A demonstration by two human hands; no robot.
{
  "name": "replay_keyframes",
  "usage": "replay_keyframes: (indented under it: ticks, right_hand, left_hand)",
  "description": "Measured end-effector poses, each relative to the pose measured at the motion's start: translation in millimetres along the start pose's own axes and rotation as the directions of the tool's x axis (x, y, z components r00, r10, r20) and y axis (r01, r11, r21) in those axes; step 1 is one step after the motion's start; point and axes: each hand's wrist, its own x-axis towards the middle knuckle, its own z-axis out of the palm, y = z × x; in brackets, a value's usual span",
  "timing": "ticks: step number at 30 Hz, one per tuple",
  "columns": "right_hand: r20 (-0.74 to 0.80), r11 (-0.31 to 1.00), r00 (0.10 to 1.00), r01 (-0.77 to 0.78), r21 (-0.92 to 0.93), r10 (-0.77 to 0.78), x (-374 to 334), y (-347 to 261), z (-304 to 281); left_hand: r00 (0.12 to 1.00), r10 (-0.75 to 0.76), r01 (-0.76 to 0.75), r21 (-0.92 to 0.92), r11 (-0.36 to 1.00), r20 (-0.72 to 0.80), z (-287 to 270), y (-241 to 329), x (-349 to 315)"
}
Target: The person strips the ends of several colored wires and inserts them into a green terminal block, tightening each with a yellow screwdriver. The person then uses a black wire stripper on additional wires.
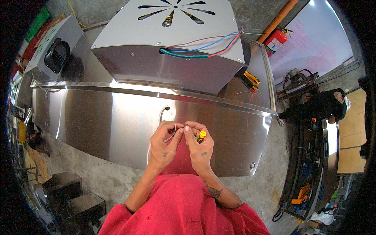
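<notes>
My left hand (166, 138) and my right hand (199, 144) meet in front of my chest, both closed with thumb and finger pinched together. A thin pale wire (175, 126) runs in the left fingers, and its end lies between the two pinches. Tucked in the right palm is a screwdriver (202, 135), of which mainly the yellow handle end shows. Just beyond the hands, a grey cable (161, 114) comes out of a round hole (167, 107) in the stainless steel panel (219, 129). My fingers partly hide the wire tips.
A large vented metal housing (164, 68) stands on the steel unit, with blue, red and brown wires (219, 47) across its front. Yellow-handled pliers (252, 79) lie to its right. A smaller fan housing (56, 55) is at left. Another person (325, 105) is at right, near a tool-laden bench.
</notes>
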Motion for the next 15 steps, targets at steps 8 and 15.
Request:
replay_keyframes:
  ticks: [8,15]
  right_hand:
    - [0.009,1.000,1.000,0.004,0.026,-0.005,0.8,4.0,-1.7]
    - [-0.017,1.000,1.000,0.003,0.007,-0.003,1.9,2.5,2.9]
  left_hand:
    - [1.000,0.019,-0.019,0.004,1.000,-0.015,1.7,-2.6,-0.8]
    - [0.999,-0.004,0.003,-0.018,1.000,-0.041,3.6,0.4,0.2]
